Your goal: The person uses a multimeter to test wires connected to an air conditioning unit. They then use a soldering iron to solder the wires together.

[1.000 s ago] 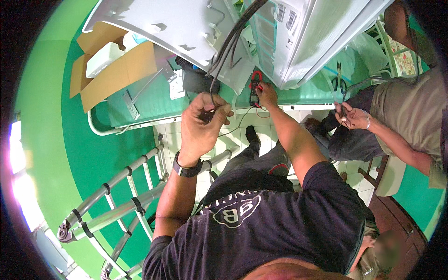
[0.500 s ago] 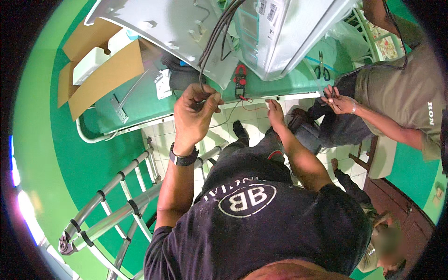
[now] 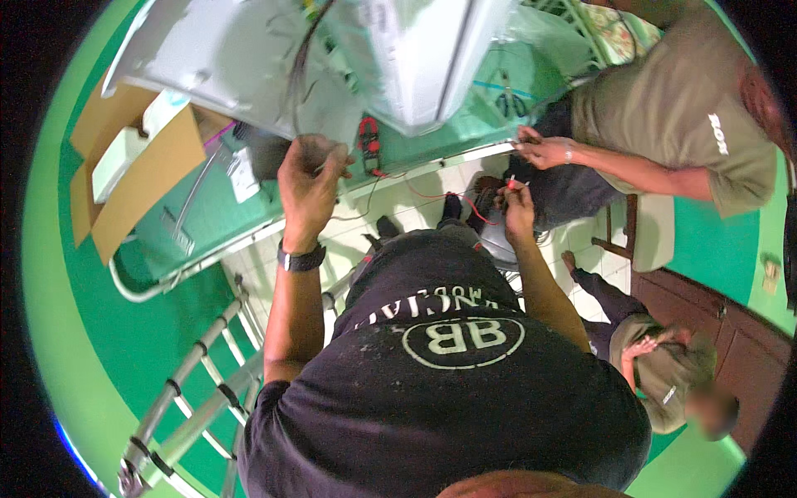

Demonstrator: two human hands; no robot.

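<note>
My left hand (image 3: 311, 189) is raised at the near edge of the green-topped bed frame (image 3: 390, 171), its fingers closed around the end of a dark cable (image 3: 297, 75). That cable hangs down from above, past a white panel (image 3: 191, 58). In my right hand (image 3: 520, 214), farther right, is a red test probe (image 3: 512, 186). Its thin red lead (image 3: 448, 197) loops back to a red and black clamp meter (image 3: 369, 148), which lies on the green surface between my hands. Behind the meter stands a long white casing (image 3: 415, 75).
A co-worker's hands (image 3: 544, 151) are close beyond my right hand. Scissors (image 3: 509, 101) lie behind them. An open cardboard box (image 3: 166, 187) with white foam sits at left, and a folding ladder (image 3: 187, 365) stands by my left arm. Another person (image 3: 664, 357) sits at lower right.
The view has shifted, moving the bench and casing left and up. My right hand has moved right, away from the bench edge, and the red lead now stretches to the probe in it.
</note>
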